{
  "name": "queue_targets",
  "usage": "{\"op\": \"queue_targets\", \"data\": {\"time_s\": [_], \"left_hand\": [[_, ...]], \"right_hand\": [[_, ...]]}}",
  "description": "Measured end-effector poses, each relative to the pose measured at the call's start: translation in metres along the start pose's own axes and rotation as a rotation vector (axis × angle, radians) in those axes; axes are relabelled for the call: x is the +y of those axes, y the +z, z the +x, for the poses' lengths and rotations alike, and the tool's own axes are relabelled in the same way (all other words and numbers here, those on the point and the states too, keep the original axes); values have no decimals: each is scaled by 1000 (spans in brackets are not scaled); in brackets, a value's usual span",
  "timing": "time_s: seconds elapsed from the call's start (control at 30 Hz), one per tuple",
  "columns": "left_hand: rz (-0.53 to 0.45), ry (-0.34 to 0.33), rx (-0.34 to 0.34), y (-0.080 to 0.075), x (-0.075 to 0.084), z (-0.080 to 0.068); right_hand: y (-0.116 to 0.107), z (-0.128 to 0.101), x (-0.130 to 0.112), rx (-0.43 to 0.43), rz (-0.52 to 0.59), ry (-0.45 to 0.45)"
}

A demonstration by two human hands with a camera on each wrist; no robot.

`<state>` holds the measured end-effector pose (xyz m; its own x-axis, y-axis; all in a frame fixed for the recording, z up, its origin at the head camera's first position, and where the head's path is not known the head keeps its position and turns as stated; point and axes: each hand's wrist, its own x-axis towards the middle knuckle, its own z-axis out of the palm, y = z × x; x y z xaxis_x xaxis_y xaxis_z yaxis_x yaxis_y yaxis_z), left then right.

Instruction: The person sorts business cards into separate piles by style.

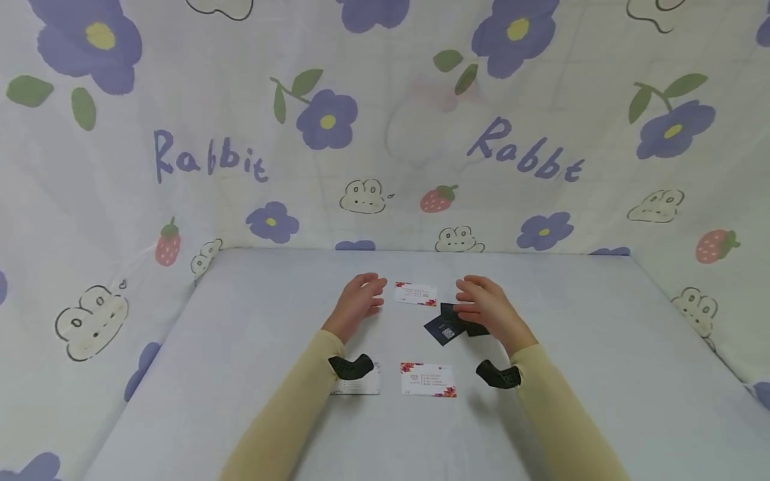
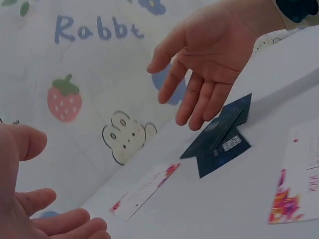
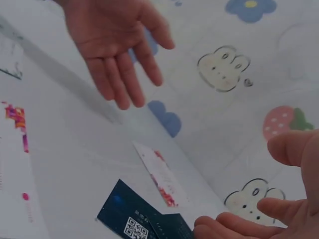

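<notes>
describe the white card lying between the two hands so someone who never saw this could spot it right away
Start at the grey table in front of the flowered rabbit cloth, then find the gap between the left hand and right hand. The far white card lies there alone. Unlike the dark cards under the right hand, it is white with red flowered corners, and it lies farther from the person than the other white cards.

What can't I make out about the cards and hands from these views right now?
- Dark cards: how many are stacked; the right hand covers part of them in the head view.
- Near-left white card: mostly hidden under the left wrist camera, head view.
- Print on the white cards: too small to read.
- Left hand: cut off by the left wrist frame edge.
</notes>
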<state>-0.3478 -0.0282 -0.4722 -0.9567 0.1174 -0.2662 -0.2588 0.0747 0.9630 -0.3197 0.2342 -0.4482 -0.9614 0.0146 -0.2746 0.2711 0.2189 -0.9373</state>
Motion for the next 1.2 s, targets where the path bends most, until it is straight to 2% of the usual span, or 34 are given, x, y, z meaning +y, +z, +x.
{"op": "queue_targets", "data": {"time_s": [0.2,0.37,0.53,0.7,0.93,1.2], "left_hand": [[-2,-45,-6,9,2,27],[-111,-81,-59,12,3,36],[-194,-107,-125,15,4,35],[-246,-148,-125,15,4,30],[-214,-138,-138,16,4,30],[-220,-155,-134,15,6,33]], "right_hand": [[8,27,-6,-10,85,74],[14,39,-9,-44,175,121],[21,42,-8,-53,246,139],[27,43,-2,-78,300,158],[23,45,-2,11,204,125],[23,48,-3,16,203,166]]}}
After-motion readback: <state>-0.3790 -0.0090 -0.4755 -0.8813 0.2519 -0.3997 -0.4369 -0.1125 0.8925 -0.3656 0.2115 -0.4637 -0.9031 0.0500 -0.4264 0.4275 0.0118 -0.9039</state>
